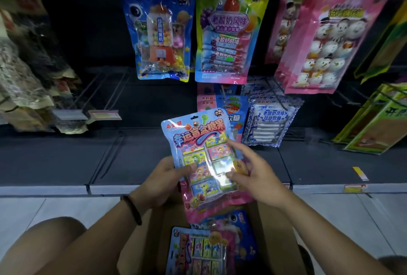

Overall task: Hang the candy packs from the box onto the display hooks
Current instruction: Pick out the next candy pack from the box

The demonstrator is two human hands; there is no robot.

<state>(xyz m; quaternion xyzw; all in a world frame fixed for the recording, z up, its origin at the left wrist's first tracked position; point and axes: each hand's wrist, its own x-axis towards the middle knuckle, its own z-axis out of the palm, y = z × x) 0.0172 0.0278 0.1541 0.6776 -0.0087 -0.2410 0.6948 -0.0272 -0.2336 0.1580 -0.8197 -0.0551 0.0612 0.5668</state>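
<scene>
— What is left in the box?

— In the cardboard box [262, 230] nearest the camera, at least two remaining packs [198, 252] are seen lying flat. The job is therefore judged far from finished.

— And the one in hand?

— One candy pack [204, 153] is held upright just above the box and is not yet on any hook. It is gripped at its left edge by the left hand [163, 182], thumb on the front and fingers behind. The right hand [253, 173] is laid on its right side, fingers spread and fairly straight, thumb and forefinger touching the front.

— Is room left on the display?

— Bare hooks [114, 92] are seen beyond, to the left. Farther up, a gumball pack [158, 32], a yoghurt-flavour pack [229, 32] and a snowman pack [326, 41] are already hung. Which hook is meant cannot be told.
</scene>
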